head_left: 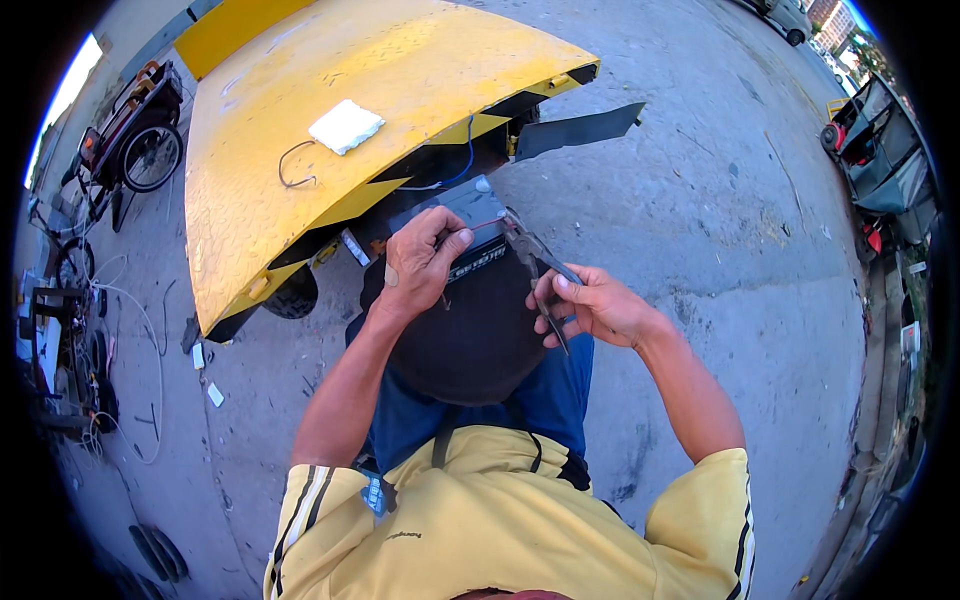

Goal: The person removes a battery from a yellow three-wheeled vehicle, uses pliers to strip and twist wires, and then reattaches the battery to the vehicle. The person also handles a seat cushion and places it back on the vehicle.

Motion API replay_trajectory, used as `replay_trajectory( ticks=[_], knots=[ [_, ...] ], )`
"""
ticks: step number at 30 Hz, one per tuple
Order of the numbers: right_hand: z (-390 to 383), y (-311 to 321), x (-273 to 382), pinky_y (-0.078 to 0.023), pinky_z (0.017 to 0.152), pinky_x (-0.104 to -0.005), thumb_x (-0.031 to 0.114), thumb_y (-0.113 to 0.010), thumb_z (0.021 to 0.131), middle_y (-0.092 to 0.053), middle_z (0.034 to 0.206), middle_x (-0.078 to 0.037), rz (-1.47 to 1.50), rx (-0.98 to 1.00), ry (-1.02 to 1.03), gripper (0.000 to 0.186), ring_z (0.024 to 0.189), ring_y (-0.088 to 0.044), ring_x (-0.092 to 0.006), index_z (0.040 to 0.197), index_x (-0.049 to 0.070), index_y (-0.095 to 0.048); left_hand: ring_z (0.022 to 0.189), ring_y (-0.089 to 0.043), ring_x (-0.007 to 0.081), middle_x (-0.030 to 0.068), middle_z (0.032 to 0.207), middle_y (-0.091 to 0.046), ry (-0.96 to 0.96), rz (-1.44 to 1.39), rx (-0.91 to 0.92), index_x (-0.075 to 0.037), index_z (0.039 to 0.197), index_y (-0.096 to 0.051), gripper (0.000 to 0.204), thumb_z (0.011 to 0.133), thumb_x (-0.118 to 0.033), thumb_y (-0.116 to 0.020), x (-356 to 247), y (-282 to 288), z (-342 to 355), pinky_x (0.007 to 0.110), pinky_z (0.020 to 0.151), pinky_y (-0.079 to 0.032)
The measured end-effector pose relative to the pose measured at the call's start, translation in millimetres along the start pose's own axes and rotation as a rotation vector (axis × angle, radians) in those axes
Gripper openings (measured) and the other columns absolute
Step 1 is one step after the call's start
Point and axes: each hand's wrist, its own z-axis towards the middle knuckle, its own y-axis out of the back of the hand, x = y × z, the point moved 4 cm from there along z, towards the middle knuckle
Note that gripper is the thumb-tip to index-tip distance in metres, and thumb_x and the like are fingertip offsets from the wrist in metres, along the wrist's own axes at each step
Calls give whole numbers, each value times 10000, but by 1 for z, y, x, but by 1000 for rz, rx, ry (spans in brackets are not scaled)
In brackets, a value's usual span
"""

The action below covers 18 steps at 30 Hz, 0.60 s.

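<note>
My left hand (425, 258) is closed, pinching a thin red wire (487, 223) between thumb and fingers. The wire runs to the right, up to the jaws of a pair of pliers (535, 252). My right hand (590, 305) holds these pliers by their handles, which are spread apart. Just beyond my hands lies a grey and black box (468, 203) that looks like a battery, partly hidden by my left hand. Below both hands a dark rounded thing (465, 345) covers my lap; its kind is unclear.
A yellow metal platform (400, 60) with black stripes stands ahead, carrying a white block (347, 127) and a dark wire (290, 168). A blue wire (468, 155) hangs at its edge beside a black flap (580, 132). Wheeled carts (140, 140) and cables are on the left.
</note>
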Motion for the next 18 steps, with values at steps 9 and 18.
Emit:
replay_trajectory(
  ticks=[9, 18],
  knots=[
    [-7, -18, 6, -450, 600, -320, 274, -590, 1125, -574, 874, -23, -274, -341, -55, 211, 710, -504, -112, 1142, 64, -600, 747, -636, 265, 115, 817, -643, -32, 10, 19, -26, 936, -679, 142, 950, -144, -758, -1, 0, -4, 374, 683, -497],
    [-4, -12, -19, -582, 694, -518, 149, -586, 1044, -647, 888, -184, -1523, -694, 326, 205, 808, -731, -399, 1220, 45, -587, 753, -654, 288, 128, 809, -646, -177, 57, 37, -28, 927, -678, 90, 944, -89, -741, -11, -2, -9, 366, 675, -502]
  ],
)
